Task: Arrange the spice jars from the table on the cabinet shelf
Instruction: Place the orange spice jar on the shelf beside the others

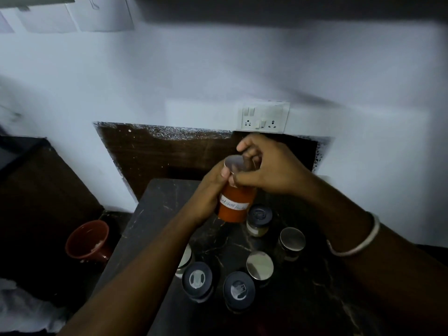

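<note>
The two forearms reach in from the bottom corners, a pale bangle [354, 241] on the right wrist. Between them, on the dark marbled table [155, 214], stand the other spice jars: two dark-lidded ones [197, 278] [238, 289] nearest, two with shiny metal lids [260, 265] [292, 238] behind, another dark-lidded one [259, 215] farther back, and one half hidden under the left forearm [185, 259].

Above them the left hand [208, 197] wraps the body of a jar of orange-red powder [236, 206], held clear of the table. Its long axis runs near upright, the metal lid [234, 163] tipped up and slightly left, toward the wall; a white handwritten label bands its middle. The right hand [266, 166] closes its fingertips around that lid from above.

The table butts against a white wall with a dark wooden panel [169, 154] and a switch-and-socket plate [264, 120]. A reddish-brown pot [88, 241] sits on the floor, left of the table. The room is dim.
</note>
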A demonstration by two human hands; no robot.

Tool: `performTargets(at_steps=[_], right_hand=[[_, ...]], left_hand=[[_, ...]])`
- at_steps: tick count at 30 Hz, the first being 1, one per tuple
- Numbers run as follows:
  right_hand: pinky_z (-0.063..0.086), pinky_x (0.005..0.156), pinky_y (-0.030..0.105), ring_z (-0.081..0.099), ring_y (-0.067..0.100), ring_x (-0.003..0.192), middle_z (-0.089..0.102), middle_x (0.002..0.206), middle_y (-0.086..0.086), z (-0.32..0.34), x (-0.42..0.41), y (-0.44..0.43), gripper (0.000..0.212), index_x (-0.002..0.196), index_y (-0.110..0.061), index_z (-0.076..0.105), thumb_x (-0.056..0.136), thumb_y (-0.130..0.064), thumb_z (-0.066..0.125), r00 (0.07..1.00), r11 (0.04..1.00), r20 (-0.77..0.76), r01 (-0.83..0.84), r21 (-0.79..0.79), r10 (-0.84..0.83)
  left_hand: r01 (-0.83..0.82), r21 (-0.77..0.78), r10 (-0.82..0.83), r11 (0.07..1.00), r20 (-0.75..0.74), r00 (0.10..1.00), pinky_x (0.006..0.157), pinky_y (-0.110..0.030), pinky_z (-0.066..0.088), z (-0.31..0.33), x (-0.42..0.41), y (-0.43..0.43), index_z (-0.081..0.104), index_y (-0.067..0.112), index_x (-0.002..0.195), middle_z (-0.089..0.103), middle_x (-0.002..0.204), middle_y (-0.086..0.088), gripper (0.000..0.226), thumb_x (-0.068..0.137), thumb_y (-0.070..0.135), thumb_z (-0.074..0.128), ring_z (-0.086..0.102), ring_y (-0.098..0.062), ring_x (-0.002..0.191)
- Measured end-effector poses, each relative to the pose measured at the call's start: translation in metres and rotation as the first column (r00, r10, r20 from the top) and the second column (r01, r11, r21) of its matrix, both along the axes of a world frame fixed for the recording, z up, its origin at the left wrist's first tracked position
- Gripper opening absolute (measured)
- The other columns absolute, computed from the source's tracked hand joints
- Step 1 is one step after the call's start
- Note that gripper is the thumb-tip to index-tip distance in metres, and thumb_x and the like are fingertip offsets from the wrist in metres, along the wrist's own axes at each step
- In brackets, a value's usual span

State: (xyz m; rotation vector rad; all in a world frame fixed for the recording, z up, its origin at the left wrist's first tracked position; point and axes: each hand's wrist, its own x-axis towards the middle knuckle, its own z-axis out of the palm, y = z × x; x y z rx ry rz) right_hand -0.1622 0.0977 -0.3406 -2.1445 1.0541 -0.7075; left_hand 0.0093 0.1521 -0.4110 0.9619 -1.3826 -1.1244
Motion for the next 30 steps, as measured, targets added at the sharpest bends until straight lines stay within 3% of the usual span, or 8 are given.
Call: performTargets(at_steps=[2,4,7,10,13,16,21,30], right_hand=[[0.058,0.078,0.023,0.071,0.006,0.096,0.072,0.102,-0.007,0.016,0.001,0.007,0.062,0.111,-0.028,0.063,0.061,-0.059,0.080,0.973,0.998,0.229,0.024,-0.054,-0.011],[0.058,0.086,0.026,0.071,0.013,0.103,0.073,0.107,0.002,0.025,0.004,0.016,0.049,0.111,-0.018,0.066,0.073,-0.047,0.080,0.879,0.996,0.476,0.029,-0.081,0.013],[0.056,0.092,0.033,0.068,0.025,0.113,0.069,0.120,0.010,0.028,0.006,0.031,0.040,0.123,-0.008,0.061,0.090,-0.030,0.065,0.693,0.995,0.715,-0.073,-0.062,0.095],[0.054,0.096,0.038,0.063,0.032,0.123,0.063,0.135,0.013,0.028,0.004,0.044,0.048,0.142,-0.013,0.049,0.097,-0.029,0.050,0.536,0.980,0.837,-0.200,-0.004,0.113],[0.055,0.094,0.036,0.064,0.028,0.121,0.063,0.136,0.011,0.037,0.001,0.055,0.050,0.146,-0.021,0.046,0.097,-0.031,0.047,0.465,0.963,0.880,-0.268,0.039,0.094],[0.055,0.094,0.035,0.064,0.027,0.121,0.063,0.136,0.010,0.047,-0.003,0.060,0.050,0.146,-0.023,0.047,0.097,-0.031,0.047,0.454,0.958,0.887,-0.282,0.053,0.085],[0.056,0.088,0.031,0.067,0.022,0.112,0.066,0.129,0.008,0.055,-0.004,0.065,0.045,0.144,-0.021,0.047,0.100,-0.022,0.042,0.456,0.961,0.886,-0.270,0.053,0.079],[0.057,0.095,0.041,0.061,0.041,0.124,0.058,0.140,0.024,0.055,-0.001,0.067,0.048,0.146,-0.020,0.048,0.098,-0.025,0.044,0.480,0.960,0.876,-0.263,0.099,0.041]], left_hand=[[-0.068,-0.002,0.067,0.998,-0.119,0.991,0.106,-0.052,0.053,0.031,-0.013,0.007,0.058,0.006,0.133,0.065,0.132,-0.026,0.072,0.098,0.067,0.044,0.064,-0.040,0.124],[-0.116,0.016,0.117,0.993,-0.201,0.972,0.107,-0.062,0.049,0.059,-0.024,0.015,0.058,0.003,0.133,0.065,0.130,-0.030,0.073,0.097,0.064,0.042,0.062,-0.046,0.124],[-0.074,0.064,0.092,0.995,-0.342,0.935,0.101,-0.055,0.054,0.095,-0.035,0.028,0.057,0.006,0.139,0.068,0.130,-0.025,0.077,0.093,0.067,0.046,0.067,-0.039,0.119],[-0.008,0.104,0.050,0.995,-0.409,0.911,0.093,-0.049,0.059,0.118,-0.042,0.039,0.058,0.013,0.139,0.070,0.128,-0.023,0.077,0.087,0.068,0.048,0.072,-0.033,0.111],[0.023,0.119,0.031,0.993,-0.434,0.900,0.086,-0.044,0.063,0.128,-0.048,0.046,0.066,0.019,0.131,0.074,0.122,-0.018,0.069,0.083,0.068,0.054,0.075,-0.029,0.106],[0.034,0.129,0.026,0.991,-0.439,0.898,0.081,-0.041,0.063,0.134,-0.050,0.051,0.077,0.029,0.114,0.078,0.114,-0.011,0.055,0.085,0.069,0.052,0.077,-0.028,0.104],[0.022,0.116,0.031,0.993,-0.429,0.903,0.081,-0.040,0.063,0.138,-0.051,0.054,0.076,0.027,0.113,0.079,0.113,-0.011,0.054,0.090,0.067,0.048,0.077,-0.027,0.103],[0.026,0.119,0.024,0.993,-0.403,0.915,0.079,-0.041,0.063,0.135,-0.048,0.055,0.078,0.028,0.111,0.079,0.112,-0.011,0.057,0.082,0.070,0.053,0.078,-0.028,0.103]])
